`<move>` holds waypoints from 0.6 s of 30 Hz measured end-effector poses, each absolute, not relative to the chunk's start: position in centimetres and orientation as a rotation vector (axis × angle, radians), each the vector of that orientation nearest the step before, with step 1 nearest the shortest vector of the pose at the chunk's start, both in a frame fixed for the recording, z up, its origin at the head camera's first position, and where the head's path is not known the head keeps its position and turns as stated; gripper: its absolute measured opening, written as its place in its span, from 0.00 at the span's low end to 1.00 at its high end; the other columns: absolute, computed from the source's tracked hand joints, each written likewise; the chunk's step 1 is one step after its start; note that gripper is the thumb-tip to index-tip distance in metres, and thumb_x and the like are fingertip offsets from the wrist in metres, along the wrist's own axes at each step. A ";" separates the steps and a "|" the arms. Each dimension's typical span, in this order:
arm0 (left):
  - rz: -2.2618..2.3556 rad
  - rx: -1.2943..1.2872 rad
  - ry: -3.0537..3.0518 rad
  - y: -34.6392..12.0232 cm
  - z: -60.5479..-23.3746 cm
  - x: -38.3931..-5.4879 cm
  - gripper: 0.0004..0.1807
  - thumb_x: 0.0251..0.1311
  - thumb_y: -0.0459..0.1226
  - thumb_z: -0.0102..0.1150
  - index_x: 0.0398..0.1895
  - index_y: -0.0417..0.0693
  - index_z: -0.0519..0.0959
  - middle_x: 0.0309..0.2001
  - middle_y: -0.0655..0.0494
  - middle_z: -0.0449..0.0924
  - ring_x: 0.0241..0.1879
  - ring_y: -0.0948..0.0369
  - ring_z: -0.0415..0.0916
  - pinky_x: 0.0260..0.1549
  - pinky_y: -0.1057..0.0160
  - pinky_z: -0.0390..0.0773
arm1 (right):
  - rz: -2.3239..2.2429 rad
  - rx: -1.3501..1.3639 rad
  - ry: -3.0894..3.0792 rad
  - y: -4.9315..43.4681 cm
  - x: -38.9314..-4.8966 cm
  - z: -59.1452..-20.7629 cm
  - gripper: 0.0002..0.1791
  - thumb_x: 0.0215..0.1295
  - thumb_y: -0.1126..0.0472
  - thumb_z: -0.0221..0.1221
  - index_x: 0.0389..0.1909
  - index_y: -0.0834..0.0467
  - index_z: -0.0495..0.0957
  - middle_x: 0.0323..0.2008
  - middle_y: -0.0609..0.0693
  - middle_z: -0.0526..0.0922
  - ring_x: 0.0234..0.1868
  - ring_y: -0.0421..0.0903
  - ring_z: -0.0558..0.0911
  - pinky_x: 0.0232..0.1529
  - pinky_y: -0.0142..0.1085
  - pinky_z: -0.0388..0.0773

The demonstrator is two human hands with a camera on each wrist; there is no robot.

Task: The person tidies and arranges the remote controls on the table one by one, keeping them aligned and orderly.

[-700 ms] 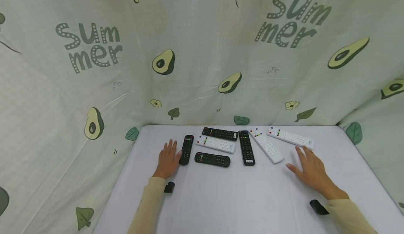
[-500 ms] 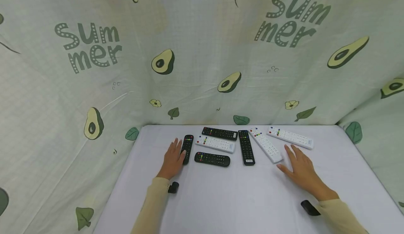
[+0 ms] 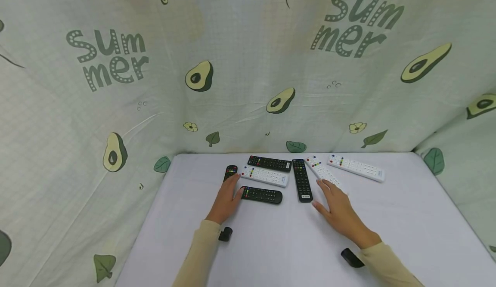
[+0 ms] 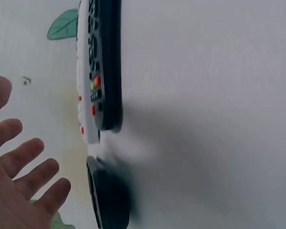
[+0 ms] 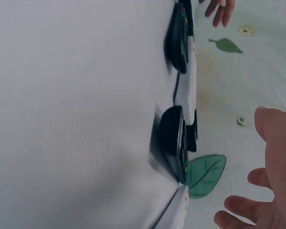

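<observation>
My left hand (image 3: pixel 224 201) is over the left end of the table, fingers spread, holding nothing. In the head view it overlaps the lower part of the leftmost black remote control (image 3: pixel 230 171), and its thumb is right at the left end of the front black remote (image 3: pixel 261 195). My right hand (image 3: pixel 340 209) covers the lower end of a slanted white remote (image 3: pixel 320 168), its thumb close to an upright-lying black remote (image 3: pixel 302 181). Both wrist views show spread fingers, the left hand's (image 4: pixel 51 170) and the right hand's (image 5: pixel 244 208), with nothing between them.
Between the hands lie a white remote (image 3: pixel 265 177) and a black remote (image 3: pixel 270 163) behind it. Another white remote (image 3: pixel 356 168) is at the back right. The white table (image 3: pixel 286 244) ends at a printed cloth backdrop (image 3: pixel 240 63).
Both hands have moved inward: the left hand to the right, over the leftmost black remote, and the right hand left, from beside the back-right white remote to the slanted one. The remotes stay put.
</observation>
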State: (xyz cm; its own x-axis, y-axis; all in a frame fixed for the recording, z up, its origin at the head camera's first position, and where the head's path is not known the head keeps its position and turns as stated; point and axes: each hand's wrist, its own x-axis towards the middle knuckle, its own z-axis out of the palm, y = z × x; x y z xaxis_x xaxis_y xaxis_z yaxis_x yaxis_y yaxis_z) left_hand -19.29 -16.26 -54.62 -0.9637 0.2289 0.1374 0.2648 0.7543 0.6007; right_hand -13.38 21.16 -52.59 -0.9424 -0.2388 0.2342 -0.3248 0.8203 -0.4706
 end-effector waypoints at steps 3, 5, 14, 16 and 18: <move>-1.048 -0.436 -2.887 -15.5 -54.5 -18.8 0.33 0.77 0.39 0.58 0.80 0.41 0.63 0.79 0.41 0.63 0.79 0.43 0.58 0.78 0.42 0.59 | 0.852 0.458 -2.823 19.7 -13.3 -52.8 0.37 0.74 0.57 0.66 0.76 0.68 0.65 0.71 0.72 0.70 0.71 0.71 0.70 0.68 0.70 0.67; -1.069 -0.433 -2.904 -15.0 -54.5 -18.6 0.34 0.76 0.39 0.60 0.80 0.42 0.63 0.79 0.42 0.63 0.80 0.43 0.58 0.78 0.42 0.59 | 0.896 0.465 -2.825 18.7 -13.4 -53.0 0.36 0.74 0.57 0.66 0.76 0.67 0.65 0.71 0.70 0.70 0.71 0.69 0.71 0.69 0.67 0.69; -1.061 -0.365 -2.948 -13.6 -55.2 -18.2 0.34 0.73 0.36 0.63 0.78 0.40 0.65 0.77 0.39 0.64 0.78 0.42 0.60 0.77 0.42 0.61 | 1.108 0.491 -2.854 14.8 -14.1 -53.8 0.34 0.76 0.59 0.64 0.77 0.64 0.66 0.71 0.63 0.70 0.69 0.61 0.77 0.67 0.56 0.76; -1.045 -0.345 -2.962 -13.4 -55.3 -18.1 0.33 0.73 0.36 0.63 0.78 0.40 0.65 0.77 0.38 0.64 0.78 0.41 0.61 0.76 0.41 0.63 | 1.153 0.472 -2.871 14.0 -14.4 -54.0 0.33 0.76 0.59 0.64 0.77 0.63 0.66 0.70 0.62 0.71 0.66 0.59 0.79 0.64 0.53 0.80; -1.032 -0.325 -2.972 -13.1 -55.3 -18.0 0.33 0.73 0.36 0.63 0.78 0.39 0.66 0.77 0.37 0.64 0.77 0.40 0.61 0.75 0.41 0.64 | 1.201 0.446 -2.882 13.3 -14.6 -54.2 0.32 0.76 0.61 0.64 0.76 0.63 0.66 0.69 0.62 0.71 0.63 0.58 0.81 0.61 0.51 0.83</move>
State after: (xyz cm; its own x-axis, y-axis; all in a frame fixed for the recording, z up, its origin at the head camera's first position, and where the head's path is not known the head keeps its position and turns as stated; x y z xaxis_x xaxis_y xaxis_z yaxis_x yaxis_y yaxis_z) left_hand -17.96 -13.10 -55.28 -0.9787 0.1998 0.0469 0.1859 0.7660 0.6154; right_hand -14.63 13.33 -54.21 -0.9600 -0.2630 0.0963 -0.2535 0.6699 -0.6978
